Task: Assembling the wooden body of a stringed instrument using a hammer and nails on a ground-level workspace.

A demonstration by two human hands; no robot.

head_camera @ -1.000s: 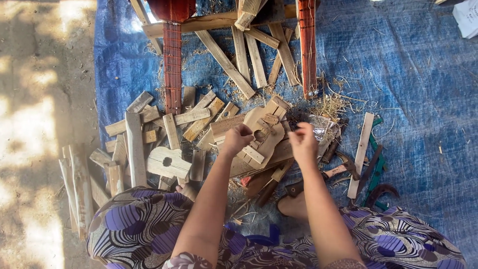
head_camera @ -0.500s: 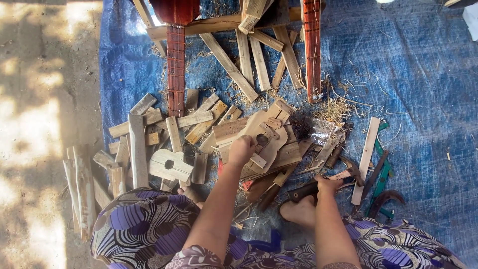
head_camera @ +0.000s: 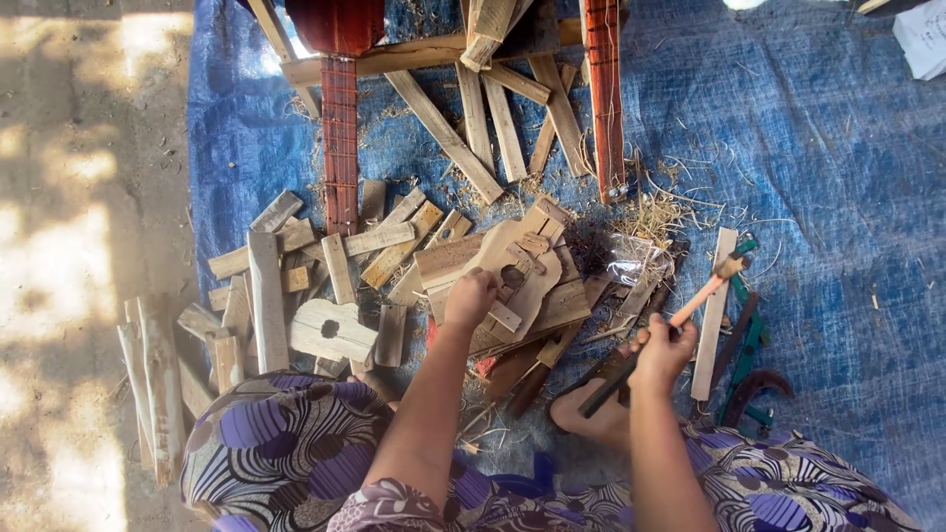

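The left hand (head_camera: 470, 299) presses down on a pale, flat, guitar-shaped wooden body (head_camera: 519, 271) lying on scrap slats over the blue tarp (head_camera: 818, 197). The right hand (head_camera: 662, 352) grips a small hammer (head_camera: 670, 325), apparently wooden-handled, raised just beside it.

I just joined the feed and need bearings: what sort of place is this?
Likely an outdoor, ground-level woodworking spot. A blue tarp on bare dirt holds wood offcuts; the left hand steadies a cut-out board, the right hand a hammer.

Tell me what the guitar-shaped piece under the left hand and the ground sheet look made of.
Guitar-shaped piece: pale bare wood, apparently unfinished, with small wood braces across it. Ground sheet: blue woven plastic tarp, judging by its crinkles and weave.
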